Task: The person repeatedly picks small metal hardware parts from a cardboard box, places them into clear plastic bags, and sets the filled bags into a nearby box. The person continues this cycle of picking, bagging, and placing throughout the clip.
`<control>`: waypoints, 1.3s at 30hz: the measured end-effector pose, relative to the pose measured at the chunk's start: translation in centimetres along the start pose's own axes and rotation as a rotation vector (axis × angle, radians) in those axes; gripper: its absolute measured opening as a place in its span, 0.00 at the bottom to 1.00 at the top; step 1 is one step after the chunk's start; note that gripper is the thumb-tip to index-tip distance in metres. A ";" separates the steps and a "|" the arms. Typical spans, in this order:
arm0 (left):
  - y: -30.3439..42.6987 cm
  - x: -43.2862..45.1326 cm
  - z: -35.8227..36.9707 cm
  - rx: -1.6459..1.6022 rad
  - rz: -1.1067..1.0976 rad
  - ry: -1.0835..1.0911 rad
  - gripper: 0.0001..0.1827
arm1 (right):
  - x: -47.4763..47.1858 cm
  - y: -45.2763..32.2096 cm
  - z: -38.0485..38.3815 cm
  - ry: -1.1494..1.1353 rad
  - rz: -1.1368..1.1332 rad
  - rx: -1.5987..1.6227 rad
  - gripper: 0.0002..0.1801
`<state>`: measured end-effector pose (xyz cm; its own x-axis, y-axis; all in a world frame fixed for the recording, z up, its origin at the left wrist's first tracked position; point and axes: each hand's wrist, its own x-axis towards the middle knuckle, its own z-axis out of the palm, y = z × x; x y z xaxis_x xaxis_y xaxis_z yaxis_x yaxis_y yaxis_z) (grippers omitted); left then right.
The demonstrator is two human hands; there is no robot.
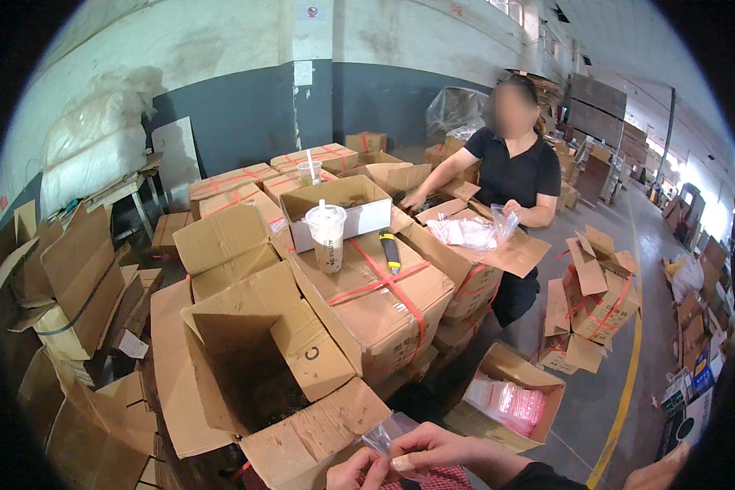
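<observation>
A small clear plastic bag [384,436] is pinched between the fingers of my left hand [360,470] and my right hand [436,448], low in the view. Both hands are beside the near flap of a large open cardboard box [313,361]. Dark small pieces lie at the bottom of that box, too shaded to identify. To the right of my hands, a smaller open carton [507,362] holds a stack of clear plastic bags [503,401] with pinkish edges. Red checked fabric [450,479] shows beneath my hands.
Ahead, a strapped carton [367,306] carries a drink cup with a straw [327,242] and a yellow-black utility knife [390,252]. Across the cartons, a person [514,162] reaches into an open box and holds a plastic bag. Flattened cardboard [79,275] leans at left; more cartons [600,300] stand right.
</observation>
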<state>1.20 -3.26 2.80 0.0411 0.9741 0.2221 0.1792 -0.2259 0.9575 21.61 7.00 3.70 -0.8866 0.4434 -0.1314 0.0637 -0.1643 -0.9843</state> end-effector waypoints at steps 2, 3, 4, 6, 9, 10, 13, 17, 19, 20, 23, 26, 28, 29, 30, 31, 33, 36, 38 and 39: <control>-0.5 -0.4 0.8 -0.333 -0.201 0.079 0.08 | 0.3 0.4 0.8 0.052 -0.008 0.039 0.13; -0.8 -0.5 1.1 -0.500 -0.301 0.117 0.08 | 0.5 0.7 1.3 0.140 -0.130 -0.119 0.13; -1.3 -0.6 1.0 -0.155 -0.025 0.155 0.07 | 0.7 0.8 1.6 0.227 -0.251 -0.278 0.13; -2.1 -0.8 0.5 0.211 0.246 0.278 0.07 | 1.3 0.9 1.8 0.405 -0.564 -0.695 0.10; -3.3 -1.2 -1.0 0.668 0.294 0.355 0.08 | 1.9 0.0 1.0 0.838 -0.653 -0.917 0.08; -3.7 -1.0 -1.4 0.755 0.297 0.380 0.09 | 2.2 -0.5 0.7 0.880 -0.712 -1.133 0.11; -4.5 -0.3 -1.7 0.877 0.294 0.383 0.16 | 3.7 -1.6 1.0 0.720 -0.690 -1.305 0.14; -4.6 0.3 -1.9 0.992 0.478 0.340 0.22 | 5.4 -2.3 1.9 0.428 -0.800 -1.360 0.19; -4.2 0.1 -2.3 0.884 0.434 0.347 0.21 | 6.6 -2.4 2.3 0.522 -0.874 -1.267 0.22; -3.8 -0.2 -2.3 0.955 0.260 0.345 0.19 | 6.9 -2.4 2.5 0.554 -0.832 -1.226 0.22; -3.0 -0.6 -3.3 0.822 0.048 0.428 0.16 | 8.4 -2.4 3.3 0.583 -0.831 -1.103 0.22; -2.5 -1.0 -5.7 0.790 0.072 0.570 0.12 | 9.7 -3.0 3.9 0.538 -0.885 -1.105 0.24; -2.4 -1.7 -7.5 0.741 0.104 0.658 0.12 | 10.3 -3.6 4.4 0.536 -0.824 -1.070 0.27; -2.6 -2.1 -8.3 0.685 0.155 0.735 0.10 | 11.1 -4.1 4.2 0.564 -0.770 -1.104 0.30; -2.9 -2.5 -9.4 0.653 0.116 0.710 0.09 | 11.8 -4.5 4.5 0.485 -0.671 -1.075 0.33; -3.1 -3.4 -10.6 0.620 0.062 0.691 0.09 | 12.8 -4.8 4.7 0.439 -0.666 -1.053 0.36; -4.4 -4.1 -13.0 0.708 0.033 0.870 0.12 | 14.4 -5.6 4.7 0.217 -0.417 -0.982 0.36; -5.8 -6.3 -18.6 0.461 -0.005 1.238 0.07 | 21.2 -6.1 3.2 0.054 -0.548 -0.684 0.30; -6.4 -8.4 -20.9 0.310 -0.045 1.380 0.06 | 25.7 -4.9 2.5 0.142 -0.294 -0.659 0.24; -7.0 -9.1 -21.7 0.282 -0.056 1.435 0.05 | 28.5 -3.6 1.9 0.133 -0.247 -0.724 0.22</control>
<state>-21.79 -10.60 -1.89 -0.9357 0.1065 0.3362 0.3364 -0.0167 0.9416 -4.74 18.54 3.69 -0.8546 0.5017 0.1342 0.1952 0.5497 -0.8122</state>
